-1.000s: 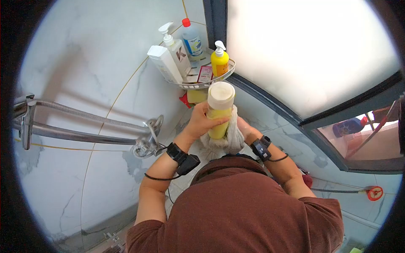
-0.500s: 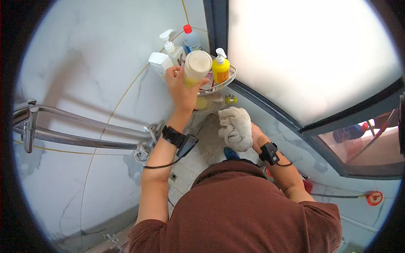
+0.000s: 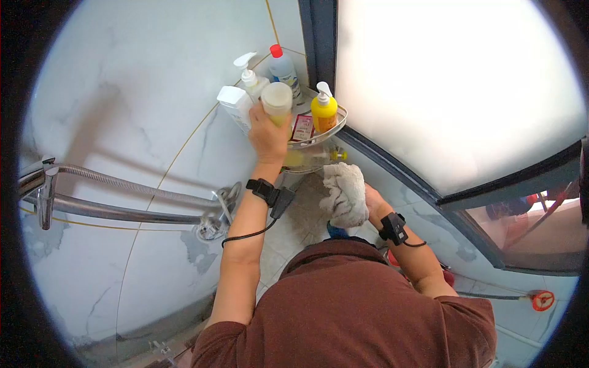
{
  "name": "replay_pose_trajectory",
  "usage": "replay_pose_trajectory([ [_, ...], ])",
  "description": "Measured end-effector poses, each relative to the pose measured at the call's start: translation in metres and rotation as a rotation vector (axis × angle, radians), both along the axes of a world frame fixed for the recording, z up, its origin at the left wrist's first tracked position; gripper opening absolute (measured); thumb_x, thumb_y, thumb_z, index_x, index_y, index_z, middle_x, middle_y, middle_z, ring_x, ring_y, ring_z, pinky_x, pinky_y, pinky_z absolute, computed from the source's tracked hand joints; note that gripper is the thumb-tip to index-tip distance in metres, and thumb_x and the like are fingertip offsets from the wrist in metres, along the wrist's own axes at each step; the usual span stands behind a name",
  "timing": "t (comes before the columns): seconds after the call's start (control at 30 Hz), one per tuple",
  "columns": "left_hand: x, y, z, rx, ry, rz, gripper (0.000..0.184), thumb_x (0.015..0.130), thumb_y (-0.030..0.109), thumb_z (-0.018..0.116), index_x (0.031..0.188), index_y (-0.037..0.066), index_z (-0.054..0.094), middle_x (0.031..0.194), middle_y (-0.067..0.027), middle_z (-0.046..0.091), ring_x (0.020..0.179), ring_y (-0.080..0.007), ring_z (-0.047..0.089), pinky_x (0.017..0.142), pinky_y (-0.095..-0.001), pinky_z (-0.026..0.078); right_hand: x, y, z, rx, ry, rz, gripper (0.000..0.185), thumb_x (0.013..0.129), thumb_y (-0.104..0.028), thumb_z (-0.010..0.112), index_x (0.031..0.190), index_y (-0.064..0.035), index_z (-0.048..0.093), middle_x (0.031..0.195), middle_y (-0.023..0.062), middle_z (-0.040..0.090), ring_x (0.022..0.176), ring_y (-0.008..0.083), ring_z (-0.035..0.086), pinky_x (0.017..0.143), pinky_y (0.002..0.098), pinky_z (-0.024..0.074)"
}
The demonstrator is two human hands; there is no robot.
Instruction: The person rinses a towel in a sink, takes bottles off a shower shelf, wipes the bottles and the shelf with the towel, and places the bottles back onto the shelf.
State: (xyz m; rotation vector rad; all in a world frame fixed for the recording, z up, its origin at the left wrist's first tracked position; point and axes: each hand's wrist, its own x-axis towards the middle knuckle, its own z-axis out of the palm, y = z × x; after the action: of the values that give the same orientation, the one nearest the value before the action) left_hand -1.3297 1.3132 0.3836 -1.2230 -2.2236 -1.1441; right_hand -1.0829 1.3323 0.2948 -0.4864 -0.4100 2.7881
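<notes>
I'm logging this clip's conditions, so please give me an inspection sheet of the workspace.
Surface: corner shelf, crowded; wetness cannot be told.
Things in hand: pale-capped bottle, over the shelf; whitish cloth, bunched.
Clutter: yellow pump bottle, red-capped bottle, white bottle and pink packet on the shelf.
Hands: left hand grips the bottle; right hand holds the cloth.
Cables: black cords at both wrist devices; no snag seen.
Surroundings: marbled wall, metal pipe, bright window pane.
</notes>
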Motion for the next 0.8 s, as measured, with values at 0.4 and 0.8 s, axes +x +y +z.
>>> replay_pose_trajectory([
  [0.4,0.021,-0.024,0.109,-0.064,0.122,-0.054,0.062,0.073,0.029,0.073,0.124,0.007,0.046,0.111,-0.0177,0.052,0.098,-0.0340,0.057,0.078,-0.0439,0.049,-0.011,0.006,0.003,-0.057,-0.050,0.001,0.030,0.095,-0.027,0.049,0.117,-0.0060,0.053,0.102,0.0088,0.061,0.085,0.0195,0.062,0.073,0.0350,0.0547],
  [0.8,-0.099,0.111,0.159,-0.768,0.318,-0.590,0.053,0.075,0.025,0.069,0.121,0.004,0.055,0.110,-0.0173,0.062,0.102,-0.0323,0.058,0.090,-0.0366,0.044,-0.010,0.012,0.010,-0.078,-0.026,0.021,0.027,0.095,-0.023,0.050,0.114,-0.0043,0.054,0.094,0.0080,0.063,0.074,0.0173,0.063,0.063,0.0312,0.0548],
])
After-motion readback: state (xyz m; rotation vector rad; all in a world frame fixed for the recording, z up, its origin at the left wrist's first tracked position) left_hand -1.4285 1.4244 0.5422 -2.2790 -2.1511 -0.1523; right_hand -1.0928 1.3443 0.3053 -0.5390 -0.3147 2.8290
